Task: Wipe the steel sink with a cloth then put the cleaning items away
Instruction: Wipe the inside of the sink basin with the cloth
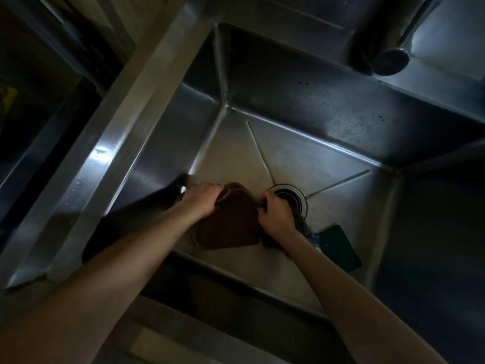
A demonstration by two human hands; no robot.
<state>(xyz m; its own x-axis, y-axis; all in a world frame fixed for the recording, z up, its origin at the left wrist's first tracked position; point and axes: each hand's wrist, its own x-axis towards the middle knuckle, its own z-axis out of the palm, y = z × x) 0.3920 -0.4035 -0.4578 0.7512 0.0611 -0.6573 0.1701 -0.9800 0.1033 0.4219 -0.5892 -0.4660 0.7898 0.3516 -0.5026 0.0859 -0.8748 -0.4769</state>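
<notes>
Two hands are working one cloth here: we are gripping the brown cloth (231,222) down in the steel sink (328,122), just left of the drain (288,197). Our left hand (200,200) is curling its fingers round the cloth's upper left corner, and our right hand (275,214) is pinching the upper right edge right beside the drain, so both are clamped on fabric with the cloth hanging between them toward the near wall.

We are judging the cloth to be soft, limp and light, likely damp and so a little heavier and clingier than it looks. It is folding under its own weight, so we are taking it by the bunched top edge, not by a loose corner, and a wad in one palm would be serving best for wiping. It is not fragile and not slippery.

Right of the drain, toward the near wall, a dark green flat pad (341,246) is lying on the sink floor, and something grey and sparkly (305,227), perhaps a scourer, is peeking out under our right wrist; we cannot tell for sure. The tap (388,43) is hanging beyond the drain.
</notes>
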